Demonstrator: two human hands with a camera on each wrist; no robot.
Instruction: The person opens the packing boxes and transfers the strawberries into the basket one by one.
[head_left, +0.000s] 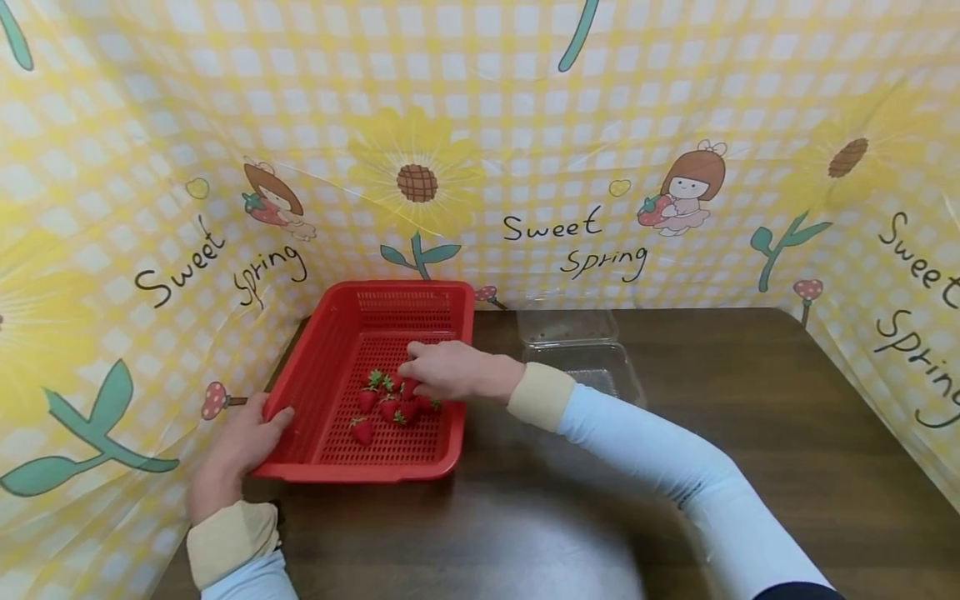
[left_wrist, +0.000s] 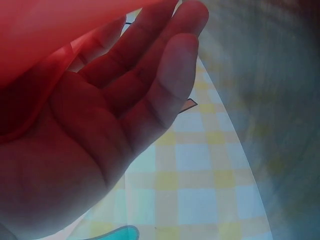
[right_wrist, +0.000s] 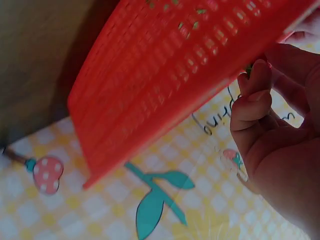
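A red slotted plastic basket [head_left: 360, 473] stands at the left of the table, and several red strawberries [head_left: 362, 432] with green leaves lie on its floor. My left hand [head_left: 251, 437] grips the basket's left rim, thumb over the inner side; in the left wrist view the fingers [left_wrist: 145, 75] curl up along the outside of the red wall. Over the right side of the basket, my right hand [head_left: 453, 371] pinches a strawberry. Most of that fruit is hidden by the fingers; a bit of its green leaf shows between the fingertips in the right wrist view.
Right of the basket, a clear plastic clamshell box [head_left: 628, 375] lies with its lid [head_left: 568, 327] raised toward the back. Brown wooden tabletop [head_left: 720, 383] extends to the right. A yellow checked cloth [head_left: 480, 108] hangs behind the table and along both sides.
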